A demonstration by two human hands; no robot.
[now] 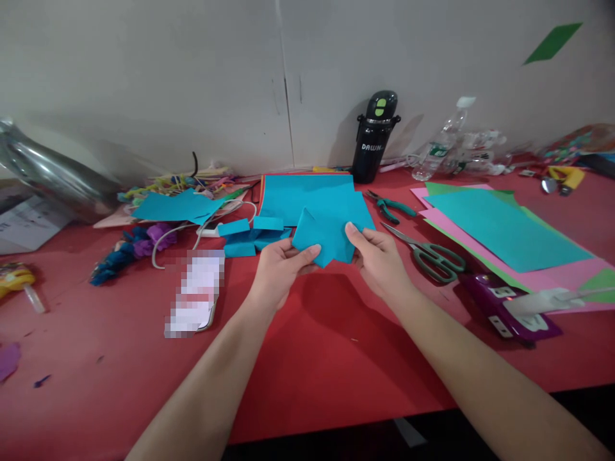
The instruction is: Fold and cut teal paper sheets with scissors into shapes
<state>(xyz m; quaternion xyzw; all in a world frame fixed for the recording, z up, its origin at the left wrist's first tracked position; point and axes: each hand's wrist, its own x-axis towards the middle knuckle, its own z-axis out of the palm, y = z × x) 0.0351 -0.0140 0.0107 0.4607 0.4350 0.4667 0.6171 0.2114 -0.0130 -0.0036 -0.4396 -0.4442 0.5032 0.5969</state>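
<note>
Between my two hands a folded piece of blue paper [329, 238] is held up above the red table. My left hand [283, 266] pinches its left lower edge, thumb on top. On the right edge, my right hand [377, 256] grips it the same way, thumb across the front. A small flap stands up at the paper's upper left. Behind it lies a stack of blue sheets [307, 192], partly covered by the held piece. Left of my left hand rest several folded blue paper pieces [240, 238].
Scissors [435, 259] and pliers [391, 206] lie to the right, near a purple power strip [504, 314] and coloured sheets [509, 227]. A black bottle [375, 144] stands at the back. A phone [196, 294] and a white cable [168, 237] are on the left.
</note>
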